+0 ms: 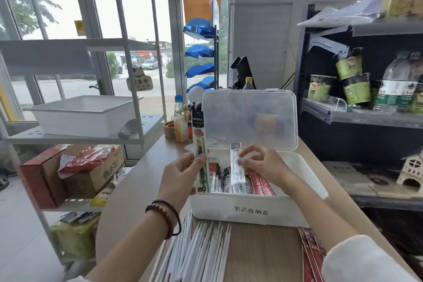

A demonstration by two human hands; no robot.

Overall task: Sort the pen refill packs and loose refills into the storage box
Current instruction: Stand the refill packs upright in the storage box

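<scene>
Left grip [180, 174]: thumb & fingertips pinching a green-striped pack [200, 144] at about mid-height. The pack stands nearly upright, black header up top, bottom end dipped into the left end of the box [212, 208].

Right grip [265, 165]: fingertips pinching a clear pack [237, 167] by its right edge. This one is upright too, w/ its bottom end down among the packs already inside. The two packs are near each other but apart, and both hands hover over the open box.

Box sits on the desk [263, 247] right in front of the person, w/ its see-through lid [249, 119] tipped back. Inside, red packs [261, 183] & others lie leaning, long axis running front to back.

Key relation, as I judge it: each held pack's slot is straight below its grip, so the next move is prob. a lay-down, tipping the long axis from upright to match the row. Left pack goes at the left end, right pack mid-row.

Left to sort: loose refills [201, 249] on the desk in front of the box, long axis pointing roughly at it, closer to the left hand. Also red packs on the desk [311, 252] at the near right, closer to the right hand.
</scene>
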